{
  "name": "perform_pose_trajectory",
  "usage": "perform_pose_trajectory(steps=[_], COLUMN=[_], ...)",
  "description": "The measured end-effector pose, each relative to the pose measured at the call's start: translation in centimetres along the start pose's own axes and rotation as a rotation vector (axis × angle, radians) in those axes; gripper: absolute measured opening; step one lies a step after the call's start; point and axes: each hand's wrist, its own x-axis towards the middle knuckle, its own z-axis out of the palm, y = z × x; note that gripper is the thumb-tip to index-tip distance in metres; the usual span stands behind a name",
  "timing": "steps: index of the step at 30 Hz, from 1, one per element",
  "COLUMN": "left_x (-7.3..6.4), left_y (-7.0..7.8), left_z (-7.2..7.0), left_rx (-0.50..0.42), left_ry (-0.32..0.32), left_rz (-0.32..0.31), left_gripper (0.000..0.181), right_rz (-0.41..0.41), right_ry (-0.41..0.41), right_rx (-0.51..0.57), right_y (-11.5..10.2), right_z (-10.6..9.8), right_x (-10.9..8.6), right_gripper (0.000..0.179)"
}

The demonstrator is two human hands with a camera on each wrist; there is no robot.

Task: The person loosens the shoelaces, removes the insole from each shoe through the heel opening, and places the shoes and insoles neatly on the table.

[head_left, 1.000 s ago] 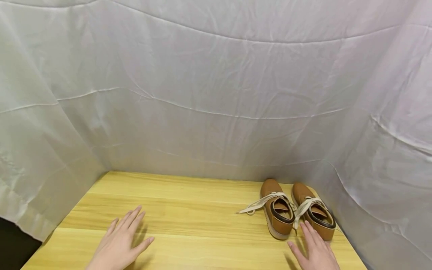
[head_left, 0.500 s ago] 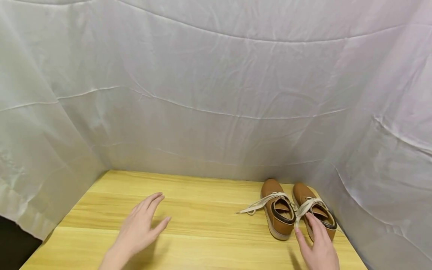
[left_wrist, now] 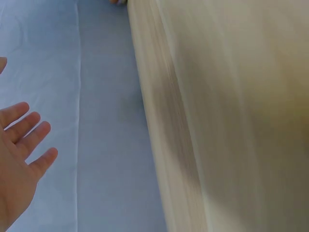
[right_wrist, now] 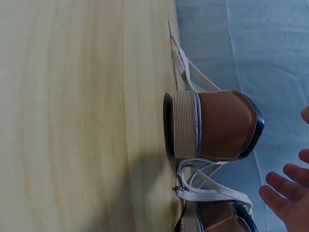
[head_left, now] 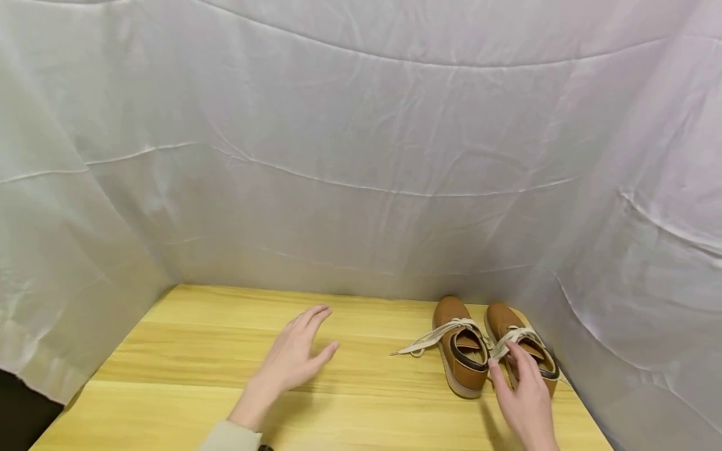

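Observation:
Two brown lace-up shoes stand side by side at the right of the table, toes toward the back: a left shoe [head_left: 468, 376] and a right shoe [head_left: 499, 316]. Cream laces [head_left: 434, 339] trail off the left shoe; more laces [right_wrist: 212, 193] hang between the pair in the right wrist view. My right hand [head_left: 524, 398] is over the heel of the right shoe, fingers relaxed and spaced from the thumb, fingertips overlapping its laces in the head view. My left hand [head_left: 290, 360] hovers above the table left of the shoes, fingers extended, thumb apart, holding nothing.
The yellow wood-grain table [head_left: 186, 351] runs up to a grey fabric curtain [head_left: 338, 156] at the back and both sides. The right shoe stands close to the right-hand curtain. A light sleeve [head_left: 231, 436] covers my left forearm.
My left hand has moved right and forward over the table. My right hand has moved forward slightly, up to the right shoe's laces. The shoes stay where they were.

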Motion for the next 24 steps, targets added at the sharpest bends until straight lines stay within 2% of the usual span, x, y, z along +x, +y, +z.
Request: perform_pose_trajectory(steps=[4, 8, 18, 24], left_x=[1.9, 3.6, 7.2, 9.3], left_y=[1.3, 2.7, 7.0, 9.6], left_z=[1.7, 3.5, 7.6, 9.7], left_rx=[-0.032, -0.053, -0.007, 0.024], left_ry=[-0.066, -0.097, -0.226, -0.270], left_rz=[0.024, 0.080, 0.186, 0.250], left_gripper=[0.070, 0.071, 0.071, 0.067], right_rz=[-0.014, -0.010, 0.041, 0.064], right_ry=[-0.009, -0.029, -0.140, -0.192], right_rx=[0.016, 0.010, 0.006, 0.013], right_y=[0.4, 0.6, 1.0, 1.1], right_z=[0.2, 0.6, 1.4, 1.9], right_x=[0.4, 0.7, 1.0, 1.3], right_gripper=[0.056, 0.057, 0.068, 0.072])
